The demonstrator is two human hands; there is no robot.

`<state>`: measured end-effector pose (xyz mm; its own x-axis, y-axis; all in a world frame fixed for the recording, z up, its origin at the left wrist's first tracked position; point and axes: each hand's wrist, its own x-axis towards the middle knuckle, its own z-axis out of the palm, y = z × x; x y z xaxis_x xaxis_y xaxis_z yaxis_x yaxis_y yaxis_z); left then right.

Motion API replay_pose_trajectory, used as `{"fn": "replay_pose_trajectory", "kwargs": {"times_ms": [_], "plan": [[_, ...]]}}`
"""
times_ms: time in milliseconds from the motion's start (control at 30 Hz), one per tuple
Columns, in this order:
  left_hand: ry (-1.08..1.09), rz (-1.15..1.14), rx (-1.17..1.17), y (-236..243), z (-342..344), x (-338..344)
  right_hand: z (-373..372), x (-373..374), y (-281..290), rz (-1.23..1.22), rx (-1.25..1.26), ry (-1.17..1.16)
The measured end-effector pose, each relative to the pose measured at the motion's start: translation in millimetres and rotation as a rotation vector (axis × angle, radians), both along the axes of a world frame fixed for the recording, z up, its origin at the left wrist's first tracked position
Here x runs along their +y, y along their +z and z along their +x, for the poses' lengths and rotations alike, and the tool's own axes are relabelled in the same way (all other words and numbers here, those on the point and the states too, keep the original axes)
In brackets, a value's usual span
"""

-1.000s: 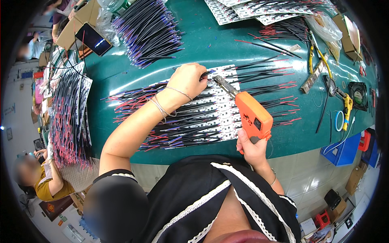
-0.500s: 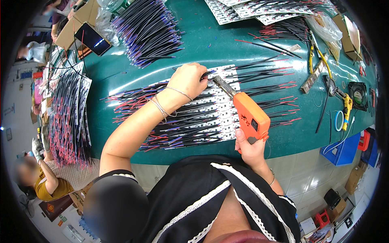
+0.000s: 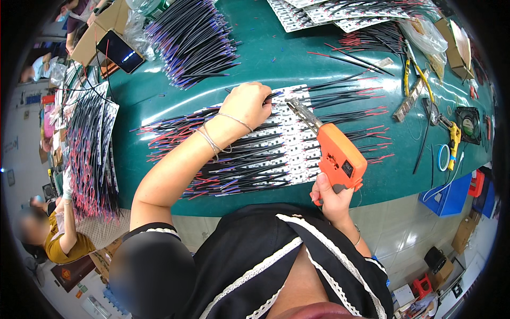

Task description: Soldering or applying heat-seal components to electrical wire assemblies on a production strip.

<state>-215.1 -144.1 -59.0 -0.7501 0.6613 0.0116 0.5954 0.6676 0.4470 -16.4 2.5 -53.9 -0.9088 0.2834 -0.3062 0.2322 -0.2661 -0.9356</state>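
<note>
My left hand [image 3: 247, 106] is closed on short black wires [image 3: 273, 95] over a white panel of small circuit boards [image 3: 298, 159]. The panel lies across the green table with rows of black, red and blue wires out to both sides. My right hand [image 3: 333, 195] grips an orange gun-shaped tool [image 3: 337, 154], probably a soldering gun, whose metal front end points up-left over the panel, just right of my left fingers.
Wire bundle [image 3: 186, 42] at the back; wired panels [image 3: 93, 154] at left beside a co-worker [image 3: 69, 239]; stacked boards [image 3: 297, 13] back right. A phone [image 3: 119, 50], cardboard box [image 3: 90, 42], yellow-handled cutters [image 3: 409, 69], fan [image 3: 467, 125] and blue tape roll [image 3: 441, 157] surround them.
My right hand and the orange tool have shifted right and slightly down, the tip moving away from my left fingers. My left hand stays put. The co-worker's hands at the left moved.
</note>
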Motion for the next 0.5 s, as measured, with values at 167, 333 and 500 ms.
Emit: {"fn": "replay_pose_trajectory", "kwargs": {"times_ms": [167,333,500], "plan": [[-0.018,0.013,-0.043,2.0,-1.8,-1.7,-1.0,0.5,-1.6,-0.041,-0.019,0.046],[-0.039,0.032,-0.09,2.5,-2.5,-2.1,-2.3,-0.6,-2.4,-0.071,-0.031,0.034],[-0.024,0.017,-0.042,0.3,-0.9,-0.3,-5.0,-4.0,-2.5,-0.075,-0.025,0.031]]}}
